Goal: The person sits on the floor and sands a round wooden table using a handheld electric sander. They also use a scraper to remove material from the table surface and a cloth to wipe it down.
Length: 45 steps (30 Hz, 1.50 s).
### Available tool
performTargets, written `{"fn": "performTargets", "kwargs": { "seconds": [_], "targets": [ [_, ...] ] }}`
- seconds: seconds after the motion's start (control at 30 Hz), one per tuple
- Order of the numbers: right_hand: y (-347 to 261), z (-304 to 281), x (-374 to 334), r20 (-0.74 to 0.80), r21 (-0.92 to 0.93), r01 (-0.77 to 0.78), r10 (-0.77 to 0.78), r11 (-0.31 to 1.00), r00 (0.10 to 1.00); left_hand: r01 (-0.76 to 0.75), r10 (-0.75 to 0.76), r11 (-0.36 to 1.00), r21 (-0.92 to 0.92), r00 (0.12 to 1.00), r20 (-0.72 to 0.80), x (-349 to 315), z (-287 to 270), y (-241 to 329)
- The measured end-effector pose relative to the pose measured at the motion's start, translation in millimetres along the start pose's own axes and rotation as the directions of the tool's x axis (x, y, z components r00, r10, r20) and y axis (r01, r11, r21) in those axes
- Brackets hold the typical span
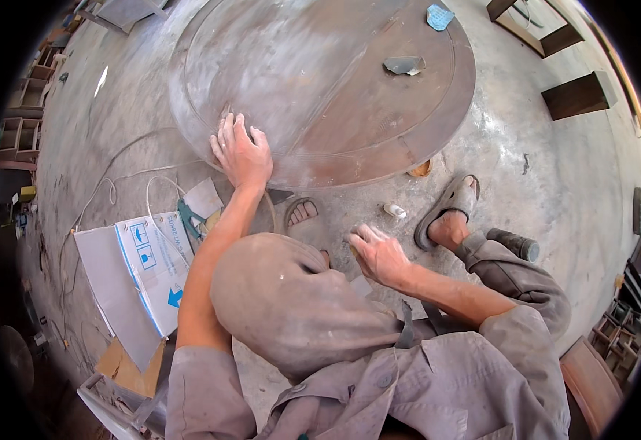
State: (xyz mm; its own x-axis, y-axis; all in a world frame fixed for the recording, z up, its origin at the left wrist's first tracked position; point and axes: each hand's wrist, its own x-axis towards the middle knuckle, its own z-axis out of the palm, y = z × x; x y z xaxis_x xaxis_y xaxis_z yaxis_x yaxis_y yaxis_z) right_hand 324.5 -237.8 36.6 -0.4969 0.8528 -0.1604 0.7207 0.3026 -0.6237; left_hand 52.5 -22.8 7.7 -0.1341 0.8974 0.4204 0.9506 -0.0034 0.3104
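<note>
In the head view, a round wooden table (298, 88) was seen in front of the person at the upper middle, low over the concrete floor (591, 191), its far rim cut off by the picture's upper edge. Its broad, solid-looking top was judged heavy and stiff, hard to bend and awkward for one person to lift; by its dusty, whitish film it was judged a little slippery under bare skin. If it were shifted, it would best be taken by the rim at two well-separated places, fingers tucked under the edge, since little grip would be offered by the flat face. Scuffs and knocks at the edge were thought a greater risk than breakage. The left hand (241, 150) was laid palm down near the table's left rim, fingers spread and unclosed; whether anything was pressed beneath them could not be told. The right hand (379, 254) was held off the table, fingers curled and blurred by motion, so whether something was gripped could not be told. A blue crumpled scrap (440, 17) and a dark grey scrap (404, 65) were borne on the table's right part, their material uncertain. The table's underside and support were hidden, an orange-brown object (421, 169) was partly covered by the near rim, and much of the left foot was masked by the bent left knee (284, 301).
</note>
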Motion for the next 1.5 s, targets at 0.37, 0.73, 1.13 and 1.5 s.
{"fn": "performTargets", "kwargs": {
  "seconds": [0.37, 0.73, 1.13, 1.5],
  "targets": [
    [96.6, 142.6, -41.2, 0.233, -0.281, -0.302, 0.370, 0.911, 0.900, -0.019, 0.019, 1.000, 0.015, 1.000, -0.016, 0.4, 4.6, -7.8],
    [71.9, 87.4, -62.1, 0.173, 0.275, -0.202, 0.159, 0.940, 0.972, -0.011, 0.011, 1.000, 0.003, 1.000, -0.024, 0.1, 3.6, -3.5],
    [139.7, -153.2, -25.3, -0.209, -0.345, -0.027, -0.049, 0.938, 0.977, -0.016, 0.017, 0.999, 0.037, 0.999, -0.028, -0.7, 4.3, -13.8],
    [168.1, -173.1, -4.4, -0.103, -0.431, 0.127, -0.188, 0.893, 0.977, -0.033, 0.034, 0.999, 0.025, 0.999, -0.013, 0.0, 4.5, -10.6]
  ]
}}
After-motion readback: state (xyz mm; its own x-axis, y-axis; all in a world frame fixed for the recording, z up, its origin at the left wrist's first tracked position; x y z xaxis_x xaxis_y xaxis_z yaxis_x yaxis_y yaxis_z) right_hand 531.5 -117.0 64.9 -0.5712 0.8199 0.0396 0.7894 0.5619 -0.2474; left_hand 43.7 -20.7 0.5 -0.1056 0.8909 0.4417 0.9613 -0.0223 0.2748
